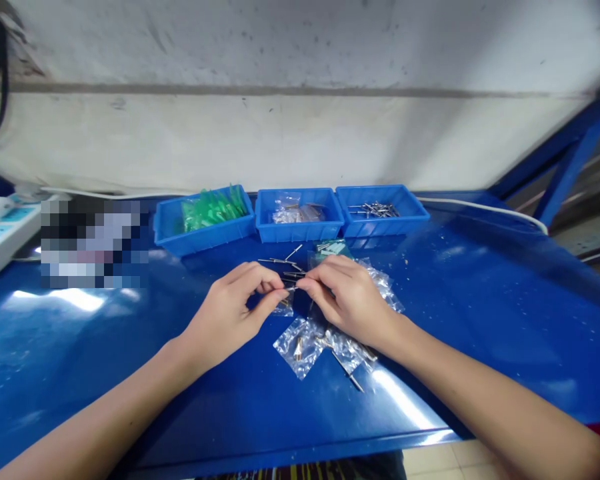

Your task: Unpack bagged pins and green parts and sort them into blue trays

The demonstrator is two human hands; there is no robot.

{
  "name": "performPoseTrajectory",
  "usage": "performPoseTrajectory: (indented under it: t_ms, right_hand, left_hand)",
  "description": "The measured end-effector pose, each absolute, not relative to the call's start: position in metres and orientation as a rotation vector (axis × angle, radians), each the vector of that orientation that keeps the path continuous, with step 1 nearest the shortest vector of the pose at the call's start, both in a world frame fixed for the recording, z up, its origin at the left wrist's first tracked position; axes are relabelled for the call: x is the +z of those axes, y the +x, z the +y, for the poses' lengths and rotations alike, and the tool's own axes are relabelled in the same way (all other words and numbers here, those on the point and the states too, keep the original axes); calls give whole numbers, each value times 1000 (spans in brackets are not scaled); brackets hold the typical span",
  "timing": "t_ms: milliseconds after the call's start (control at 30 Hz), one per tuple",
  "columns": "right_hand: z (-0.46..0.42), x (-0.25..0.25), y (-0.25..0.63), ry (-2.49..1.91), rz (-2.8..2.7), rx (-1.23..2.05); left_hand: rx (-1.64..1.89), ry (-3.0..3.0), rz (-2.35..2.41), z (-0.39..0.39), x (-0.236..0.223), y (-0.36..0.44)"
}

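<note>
My left hand (235,300) and my right hand (353,293) meet over the middle of the blue table. Between their pinched fingertips is a thin metal rod (293,288), mostly covered by the fingers. Several loose metal rods (275,261) lie just beyond the hands. Small clear plastic bags (305,367) with brass-coloured pieces are spread below and beside my right hand, partly hidden by it. Nearer the table's front edge lies a single metal rod (351,378). A greenish packet (333,249) with pale pieces is behind my right hand.
Three blue bins stand along the wall: one with green plastic packets (213,210), one with clear bags (297,212), one with metal rods (377,210). A white power strip (5,233) is at far left, near a blurred-out patch. A white cable (485,205) runs behind the bins.
</note>
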State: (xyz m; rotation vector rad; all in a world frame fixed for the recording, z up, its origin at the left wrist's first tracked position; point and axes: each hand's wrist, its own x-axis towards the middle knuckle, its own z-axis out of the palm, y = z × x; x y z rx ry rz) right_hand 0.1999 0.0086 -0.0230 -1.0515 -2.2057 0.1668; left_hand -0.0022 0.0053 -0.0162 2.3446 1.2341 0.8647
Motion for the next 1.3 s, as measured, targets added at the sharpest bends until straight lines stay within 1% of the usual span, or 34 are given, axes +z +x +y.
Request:
performPoseTrajectory:
  t_ms: [233,400,600,833,1100,1300]
  right_hand:
    - [5,-20,199,-1047,-2214,195]
    - [5,-24,200,-1009,-2241,269]
    - [7,-27,196,-967,-2291,226]
    - [11,-26,189,-1014,-2221,225]
    - [7,-29,193,-945,-2198,303]
    - [7,-28,198,-969,-2203,241]
  left_hand:
    - [900,2480,1062,10,-17,-2]
    - [843,2418,1144,15,-21,-5]
    - [825,2395,1115,14,-21,-8]
    - [864,2345,1207,12,-23,-8]
    - [824,2345,1099,11,-19,-7]
    - [983,2319,1158,9,-22,-1]
